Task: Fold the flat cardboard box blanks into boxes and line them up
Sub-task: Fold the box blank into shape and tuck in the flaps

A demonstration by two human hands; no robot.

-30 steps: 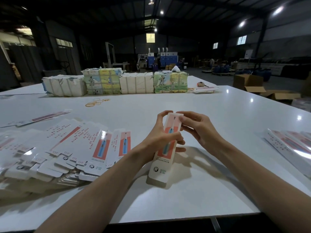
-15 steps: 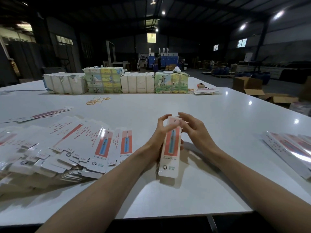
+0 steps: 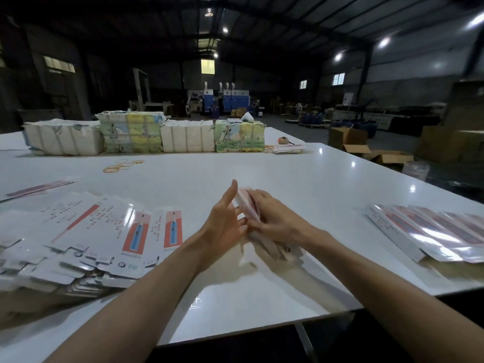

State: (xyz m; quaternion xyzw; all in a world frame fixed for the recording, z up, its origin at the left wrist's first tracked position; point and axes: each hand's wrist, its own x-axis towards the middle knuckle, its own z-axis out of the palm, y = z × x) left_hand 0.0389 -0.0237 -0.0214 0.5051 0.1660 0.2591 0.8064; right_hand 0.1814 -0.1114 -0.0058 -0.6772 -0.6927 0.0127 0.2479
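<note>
A long, narrow white-and-red box is tilted between my hands over the middle of the white table; it is blurred by motion. My right hand grips it from the right, fingers wrapped over its upper side. My left hand is beside it on the left with straight fingers, the lower fingertips touching the box. A fanned heap of flat box blanks lies at the left. A row of folded boxes lies side by side at the right.
Wrapped bundles stand in a line along the far side of the table. Loose rubber bands lie in front of them, and a few blanks at the far left. Open brown cartons sit on the floor beyond the right edge.
The box has swung from standing upright facing me to a tilt toward the right. My left hand has let go and opened; my right hand has closed over the box.
</note>
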